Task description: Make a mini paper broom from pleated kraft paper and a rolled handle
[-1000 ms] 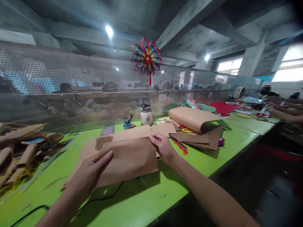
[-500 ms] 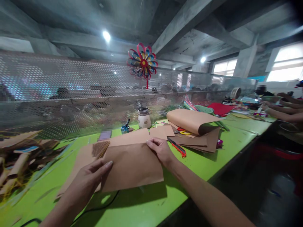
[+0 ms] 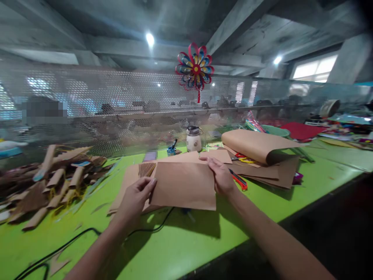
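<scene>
Green table: long, running from near left to far right, its near right edge falling away into shadow
Perforated screen: stands along the far side; a flower ornament of red, blue and yellow loops shows in front of it
Room: bare concrete ceiling with beams; a bright window at far right
Left hand: reaches in from near left; thumb on the face of the brown sheet, fingers behind, pinched on its left edge
Right hand: reaches in from near right; closed on the sheet's right edge by the far corner, its grip partly hidden
Brown sheet: between the two hands, tilted above the table; it hides parts of the flat papers beyond it
Pleated paper: just beyond the left hand, at the sheet's far left corner
Right side: orange cutter just beside the right hand; scissors farther off, near a curled brown sheet
Far middle: lidded bottle; blue pot with a marker standing in it
Left side: heap of brown paper pieces; black cable nearer, crossing behind the left forearm
</scene>
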Demonstrator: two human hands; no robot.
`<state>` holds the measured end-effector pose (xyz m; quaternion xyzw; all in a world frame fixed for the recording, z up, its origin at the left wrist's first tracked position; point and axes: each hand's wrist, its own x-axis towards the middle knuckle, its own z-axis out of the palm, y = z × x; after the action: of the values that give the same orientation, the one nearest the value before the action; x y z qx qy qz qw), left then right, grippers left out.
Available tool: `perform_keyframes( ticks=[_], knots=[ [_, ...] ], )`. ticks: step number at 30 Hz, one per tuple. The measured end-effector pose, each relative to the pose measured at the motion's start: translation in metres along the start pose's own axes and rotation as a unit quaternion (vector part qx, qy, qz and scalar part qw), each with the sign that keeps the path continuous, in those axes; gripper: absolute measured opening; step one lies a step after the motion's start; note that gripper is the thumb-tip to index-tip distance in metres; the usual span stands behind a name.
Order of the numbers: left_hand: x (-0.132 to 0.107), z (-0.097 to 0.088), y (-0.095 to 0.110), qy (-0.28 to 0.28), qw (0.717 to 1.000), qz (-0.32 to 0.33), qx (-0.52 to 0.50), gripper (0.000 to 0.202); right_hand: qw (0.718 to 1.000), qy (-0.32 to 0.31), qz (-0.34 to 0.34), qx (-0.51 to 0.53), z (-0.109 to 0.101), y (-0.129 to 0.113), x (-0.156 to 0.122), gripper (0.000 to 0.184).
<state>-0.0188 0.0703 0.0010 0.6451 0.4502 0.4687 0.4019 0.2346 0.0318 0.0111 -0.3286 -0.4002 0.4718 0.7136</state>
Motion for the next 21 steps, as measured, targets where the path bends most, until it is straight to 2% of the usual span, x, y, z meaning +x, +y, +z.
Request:
perform_keyframes(
  ticks=[3, 6, 12, 14, 18, 21],
  knots=[
    [0.002, 0.002, -0.004, 0.000, 0.997, -0.009, -0.079, 0.036, 0.999, -0.021, 0.014, 0.033, -0.003, -0.003, 0.001, 0.038],
    [0.002, 0.003, -0.006, -0.014, 0.993, -0.019, -0.116, 0.037, 0.996, -0.057, 0.044, 0.044, -0.005, -0.003, 0.000, 0.042],
    [-0.007, 0.006, 0.006, -0.058, 0.987, -0.063, -0.135, 0.033, 0.978, -0.188, 0.061, -0.063, -0.006, -0.009, -0.014, 0.063],
    [-0.009, 0.008, 0.009, -0.075, 0.984, -0.077, -0.139, 0.033, 0.965, -0.230, 0.074, -0.099, -0.007, -0.012, -0.016, 0.056],
    [-0.012, 0.010, 0.011, -0.079, 0.984, -0.085, -0.138, 0.032, 0.929, -0.305, 0.085, -0.192, -0.012, -0.012, -0.014, 0.023],
    [-0.012, 0.010, 0.012, -0.066, 0.978, -0.094, -0.177, 0.033, 0.912, -0.334, 0.066, -0.228, -0.012, -0.006, -0.013, 0.015]
  ],
)
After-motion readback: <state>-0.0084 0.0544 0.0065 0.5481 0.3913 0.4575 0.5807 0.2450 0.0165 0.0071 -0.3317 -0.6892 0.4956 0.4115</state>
